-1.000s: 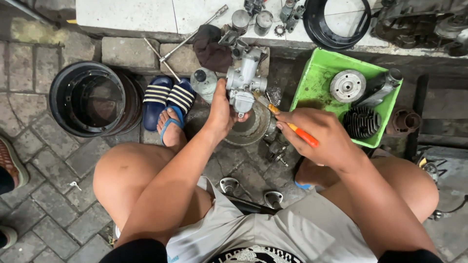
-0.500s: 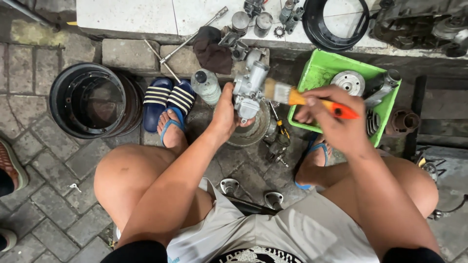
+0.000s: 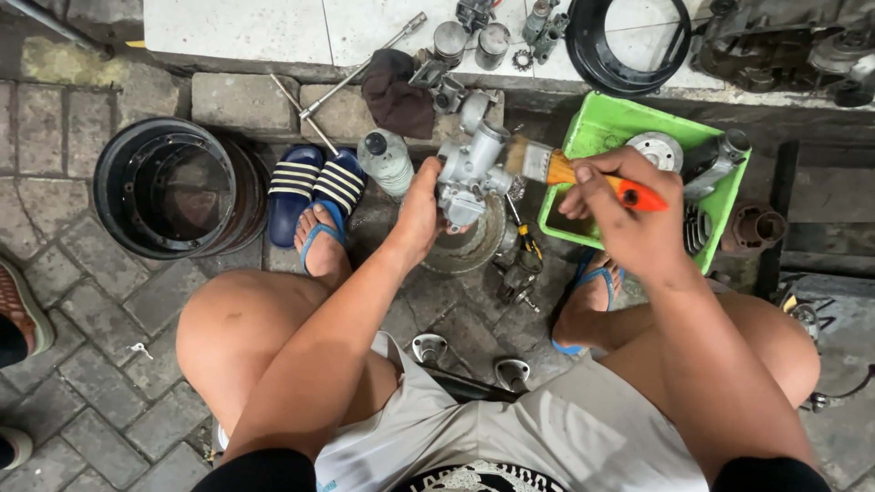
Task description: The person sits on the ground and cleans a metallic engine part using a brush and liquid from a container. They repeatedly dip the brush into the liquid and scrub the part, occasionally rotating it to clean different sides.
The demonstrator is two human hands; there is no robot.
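Person squats on brick paving, head view looking down. Left hand (image 3: 421, 211) grips a grey metal carburetor (image 3: 469, 169) from its left side, fingers wrapped around the body, holding it up above a round metal disc (image 3: 472, 244) on the ground. Right hand (image 3: 629, 214) is clenched around the orange handle of a paintbrush (image 3: 572, 173), bristles pointing left and touching the right side of the carburetor. Carburetor sits centre of the scene, between the two hands, just near of the tiled ledge (image 3: 246, 27).

Right of the brush, a green plastic tray (image 3: 609, 123) with metal engine parts inside, partly hidden by the right hand. Left of the carburetor, a clear plastic bottle (image 3: 386, 161) stands upright, just beside a pair of striped blue slippers (image 3: 314, 182); one bare foot rests on the nearer slipper edge. Far left, a black round tub (image 3: 178, 187) on the paving. A dark rag (image 3: 398, 96) lies at the ledge edge, a long wrench (image 3: 360, 68) beside it. Far on the ledge: small metal parts and a black rubber ring (image 3: 629, 46). Another person's shoe (image 3: 23, 305) at the left edge
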